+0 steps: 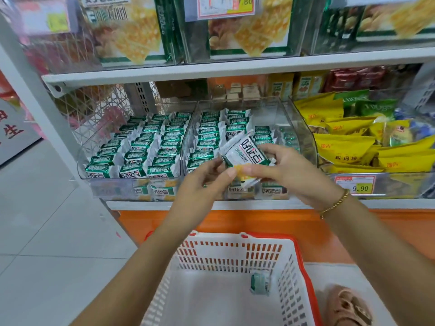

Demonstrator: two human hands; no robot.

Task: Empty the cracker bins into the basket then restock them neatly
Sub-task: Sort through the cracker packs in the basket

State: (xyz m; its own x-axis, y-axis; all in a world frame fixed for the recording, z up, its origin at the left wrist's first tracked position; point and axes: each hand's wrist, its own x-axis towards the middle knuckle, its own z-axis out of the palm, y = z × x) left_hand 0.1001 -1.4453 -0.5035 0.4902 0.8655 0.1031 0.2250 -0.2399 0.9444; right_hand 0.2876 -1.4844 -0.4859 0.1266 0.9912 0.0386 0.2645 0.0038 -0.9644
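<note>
Cracker packet: held tilted above the front of the right bin, pinched at its near yellow end by the left hand and gripped from the other side by the right hand, both hands close together on it. From the head camera, stood in a shop aisle: pale glossy tiled floor at left, white metal shelf above the bins, orange base panel beneath them. Left bin of clear plastic, packed with green-and-white packets in tight upright rows. Right bin filled the same way on its left side, with a few loose packets toward its right wall. Just beside it, a third clear bin heaped loosely with yellow bags. Below the arms, a white slotted plastic basket with a red edge, holding one small green packet near its right wall. Thin gold-coloured bracelet worn on the right wrist. Shiny wrappers with crimped ends; large cracker boxes blurred on the upper shelf.
</note>
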